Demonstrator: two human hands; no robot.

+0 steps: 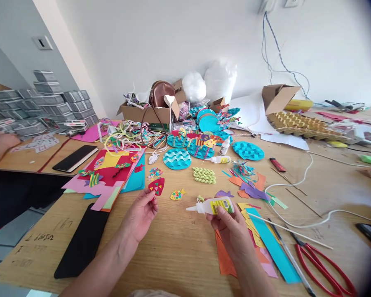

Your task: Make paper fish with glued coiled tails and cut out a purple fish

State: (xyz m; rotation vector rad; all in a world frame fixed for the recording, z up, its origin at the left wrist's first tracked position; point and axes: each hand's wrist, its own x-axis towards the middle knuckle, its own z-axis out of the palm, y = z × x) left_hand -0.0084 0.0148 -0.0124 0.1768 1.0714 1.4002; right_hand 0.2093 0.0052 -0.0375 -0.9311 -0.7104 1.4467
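There are three small plastic bottles (210, 205) (two of them yellow-labelled), one pair of red-handled scissors (306, 245), one brown handbag (162, 95), one black notebook (75, 158) showing page edges, and two puffy white bundles (194, 87).

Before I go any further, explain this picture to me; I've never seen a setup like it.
There is no machine here, just a person's two bare hands. The one view comes from a camera worn on that person's head, looking forward and down. The left hand holds a red cutout with small coloured triangles on it. The right hand holds a squeeze bottle, its nozzle pointing left. On the wooden table lie a yellow fish with coloured dots, a blue strip and red-handled scissors. At the far left, another person's hand is near some playing cards.
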